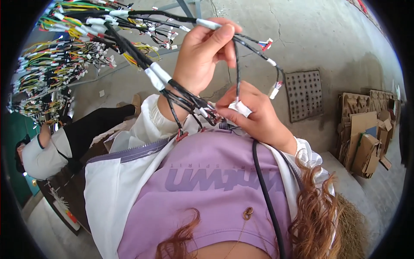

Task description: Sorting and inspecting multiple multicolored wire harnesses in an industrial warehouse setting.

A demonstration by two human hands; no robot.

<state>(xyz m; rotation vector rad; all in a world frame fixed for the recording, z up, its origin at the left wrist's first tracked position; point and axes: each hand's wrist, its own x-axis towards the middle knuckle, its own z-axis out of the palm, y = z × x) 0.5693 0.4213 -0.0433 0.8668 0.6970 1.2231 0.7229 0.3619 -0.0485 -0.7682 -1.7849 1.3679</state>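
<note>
My left hand (194, 64) is raised, its thumb and fingers pinching a black wire harness (161, 14) at a white sleeve (208, 24). Beyond that grip the harness splits into thin branches, and a white connector (273, 92) dangles from one of them. Lower down, my right hand (263, 116) is closed on a white piece (239, 108) at the end of a branch that hangs straight down; whether it is a label or a connector I cannot tell. Across my left wrist lies another bundle of black cables (133, 51) with white sleeves, its small plugs near my chest.
Many harnesses with coloured wires (64, 56) hang in rows at the left. Below them a person (47, 151) in a light top and dark trousers is bent over. A perforated floor plate (304, 95) lies at the right, near stacked cardboard (366, 138).
</note>
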